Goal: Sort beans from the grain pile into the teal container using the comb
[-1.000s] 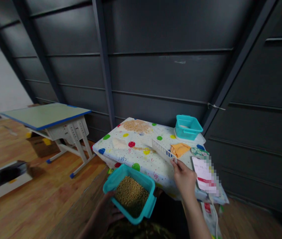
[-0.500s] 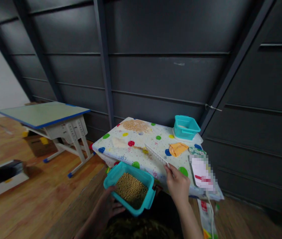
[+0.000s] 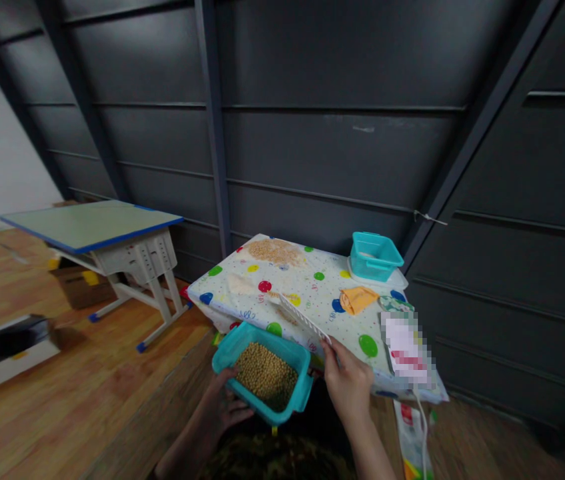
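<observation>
My left hand (image 3: 225, 405) is closed on the near-left rim of a teal plastic tub (image 3: 222, 359), its thumb over the edge. Round tan beans (image 3: 266, 375), like soybeans, fill much of the tub, which is tilted at the table's front edge. In my right hand (image 3: 350, 380) is a thin white slotted plastic piece (image 3: 302, 320), gripped by its near end and seen nearly edge-on. Its far end is low over the patterned tablecloth (image 3: 322, 299), beside a small line of tan bits (image 3: 285, 295); whether it touches the cloth I cannot tell.
A spread of pale tan grains (image 3: 275, 251) lies at the table's back left, with a whitish patch (image 3: 241, 285) nearer. Another teal tub (image 3: 376, 257) stands back right. An orange cloth (image 3: 357, 300) and a blurred-out device (image 3: 405, 350) lie right. A desk (image 3: 92, 227) stands left.
My right hand has moved slightly left and down, and the white slotted piece has shifted and turned with it. The held tub has moved very slightly right and up in view.
</observation>
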The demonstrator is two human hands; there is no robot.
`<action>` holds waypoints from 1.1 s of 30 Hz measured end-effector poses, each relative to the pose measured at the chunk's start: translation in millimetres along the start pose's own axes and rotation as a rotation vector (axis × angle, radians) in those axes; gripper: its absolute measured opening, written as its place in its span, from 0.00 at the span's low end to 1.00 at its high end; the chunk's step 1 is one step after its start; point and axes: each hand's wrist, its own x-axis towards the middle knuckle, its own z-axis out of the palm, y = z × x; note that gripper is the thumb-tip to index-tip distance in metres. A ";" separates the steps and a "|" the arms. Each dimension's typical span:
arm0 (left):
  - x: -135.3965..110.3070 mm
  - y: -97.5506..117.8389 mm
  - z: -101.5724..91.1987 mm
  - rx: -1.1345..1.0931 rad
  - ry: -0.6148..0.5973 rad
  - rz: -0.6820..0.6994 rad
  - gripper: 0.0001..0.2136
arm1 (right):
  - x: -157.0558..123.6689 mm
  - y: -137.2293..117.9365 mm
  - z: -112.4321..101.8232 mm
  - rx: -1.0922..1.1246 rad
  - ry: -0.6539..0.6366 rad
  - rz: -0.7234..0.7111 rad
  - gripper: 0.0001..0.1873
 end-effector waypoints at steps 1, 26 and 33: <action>-2.6 2.1 3.0 0.025 0.023 0.003 0.27 | 0.5 0.2 2.0 0.004 -0.005 0.017 0.22; -5.8 13.1 14.0 0.065 0.080 -0.001 0.20 | 10.4 -8.0 12.0 0.199 -0.106 0.106 0.19; -2.1 12.7 11.7 0.058 0.056 0.009 0.24 | 6.3 -13.7 4.8 0.266 -0.124 0.123 0.18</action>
